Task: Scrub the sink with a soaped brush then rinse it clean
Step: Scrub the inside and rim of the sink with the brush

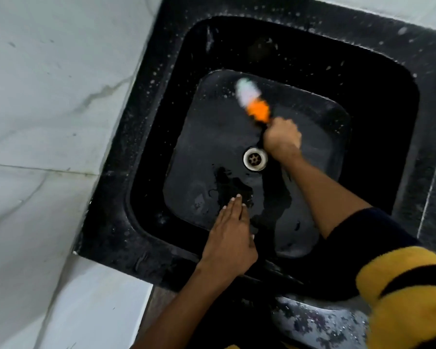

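Black square sink [146, 137] is filling most of the view, its broad rim speckled with pale droplets and foam. Pale marble-veined wall tiles [48, 109] are running along its left side.

Right hand [282, 138] is reaching deep into the basin, fingers curled into a fist around the handle of the brush [253, 102]. Brush is showing an orange body and a whitish bristle head, both smeared by motion blur; the head is lying against the basin floor toward the far side, beyond the drain [255, 158]. The fist is sitting just beside the metal drain ring, to its upper right.

Left hand [230, 238] is lying flat, fingers straight and pressed close together, holding nothing. Its palm is resting over the near inner edge of the sink, fingertips pointing toward the drain above a wet, glossy patch on the floor.

Yellow sleeve [400, 285] with dark bands is showing on the right arm at the lower right corner. Whether the bristles are carrying soap, cannot tell through the blur.
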A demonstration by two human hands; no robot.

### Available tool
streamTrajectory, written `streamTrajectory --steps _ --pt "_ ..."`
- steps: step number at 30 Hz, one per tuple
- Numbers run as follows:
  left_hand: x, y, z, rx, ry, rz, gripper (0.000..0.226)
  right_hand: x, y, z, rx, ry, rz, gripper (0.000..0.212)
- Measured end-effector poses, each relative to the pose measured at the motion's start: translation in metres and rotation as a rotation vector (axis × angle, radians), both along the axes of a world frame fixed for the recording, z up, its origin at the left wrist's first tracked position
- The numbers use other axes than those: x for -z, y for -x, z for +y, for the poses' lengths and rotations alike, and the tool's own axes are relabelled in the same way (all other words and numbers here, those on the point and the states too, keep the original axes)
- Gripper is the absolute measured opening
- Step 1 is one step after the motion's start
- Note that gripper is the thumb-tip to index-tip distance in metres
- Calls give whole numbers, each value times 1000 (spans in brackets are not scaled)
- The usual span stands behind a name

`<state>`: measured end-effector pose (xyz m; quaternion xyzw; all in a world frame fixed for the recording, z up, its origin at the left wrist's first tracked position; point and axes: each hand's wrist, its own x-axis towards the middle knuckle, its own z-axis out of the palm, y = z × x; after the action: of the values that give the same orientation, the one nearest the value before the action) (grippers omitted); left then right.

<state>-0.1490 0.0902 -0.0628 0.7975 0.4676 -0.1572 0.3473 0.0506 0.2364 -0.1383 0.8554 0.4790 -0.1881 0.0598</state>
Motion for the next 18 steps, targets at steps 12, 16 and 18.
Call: streamTrajectory --steps 12,16,18 --pt "-7 3 4 -280 -25 92 69 -9 35 18 -76 62 25 33" --pt "-9 -1 3 -323 -1 115 69 -7 86 -31 -543 136 112 31" --pt "-12 -1 4 -342 11 116 65 -12 83 -53 -785 204 152 31"
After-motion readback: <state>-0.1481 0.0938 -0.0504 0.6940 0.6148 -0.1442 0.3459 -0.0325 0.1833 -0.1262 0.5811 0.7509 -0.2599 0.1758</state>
